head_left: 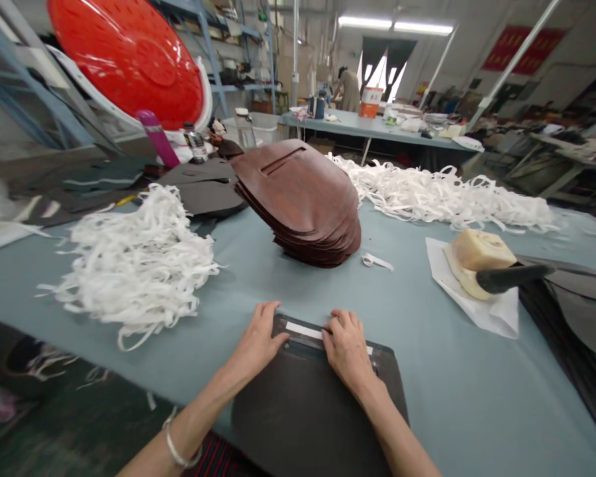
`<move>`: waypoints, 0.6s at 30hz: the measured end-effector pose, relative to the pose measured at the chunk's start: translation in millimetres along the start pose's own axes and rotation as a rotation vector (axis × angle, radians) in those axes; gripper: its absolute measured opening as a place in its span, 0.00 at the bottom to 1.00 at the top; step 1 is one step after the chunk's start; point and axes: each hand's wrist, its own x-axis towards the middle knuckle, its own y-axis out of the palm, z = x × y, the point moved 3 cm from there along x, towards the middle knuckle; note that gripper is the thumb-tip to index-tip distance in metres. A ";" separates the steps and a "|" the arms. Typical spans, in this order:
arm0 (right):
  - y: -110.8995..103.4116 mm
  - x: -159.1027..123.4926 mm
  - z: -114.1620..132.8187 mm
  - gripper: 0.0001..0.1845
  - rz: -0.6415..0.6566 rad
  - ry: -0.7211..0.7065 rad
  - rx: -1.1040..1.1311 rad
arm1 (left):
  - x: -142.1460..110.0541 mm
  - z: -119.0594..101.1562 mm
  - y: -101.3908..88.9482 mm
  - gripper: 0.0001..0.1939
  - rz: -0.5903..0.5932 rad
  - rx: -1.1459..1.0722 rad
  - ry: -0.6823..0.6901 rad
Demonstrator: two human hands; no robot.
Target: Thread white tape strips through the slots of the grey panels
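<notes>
On the left of the blue table (457, 397) I see a heap of white strips (144, 255), then the left hand (261, 338), loosely curved at the far left corner of a dark panel (312, 411) in front of the wearer, with brown pieces (302, 192) stacked beyond. Next is the right hand (346, 348), fingers bent onto the white strip (304, 330) along the panel's far edge, though I cannot tell whether either hand pinches anything. I judge the step to be aligning that strip, so the next move calls for even pressure along it.
</notes>
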 end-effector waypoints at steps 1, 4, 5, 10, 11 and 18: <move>4.4 4.2 4.8 0.10 0.000 -0.051 0.055 | 2.4 -1.7 0.0 0.29 0.056 -0.048 -0.028; 20.8 12.9 15.8 0.18 0.028 -0.134 0.214 | 11.2 -7.0 -1.5 0.28 0.189 -0.146 -0.075; 26.0 15.0 17.1 0.17 0.035 -0.125 0.252 | 14.9 -7.8 -2.9 0.26 0.221 -0.145 -0.062; 38.1 23.7 18.1 0.10 0.005 -0.073 0.362 | 33.4 -4.2 -13.8 0.15 0.289 -0.072 0.077; 38.3 24.5 19.1 0.10 -0.008 -0.078 0.358 | 35.3 -3.8 -16.0 0.14 0.292 -0.066 0.103; 41.5 15.8 42.2 0.12 -0.032 -0.306 -0.185 | 6.6 -16.0 -7.6 0.15 0.199 0.518 0.554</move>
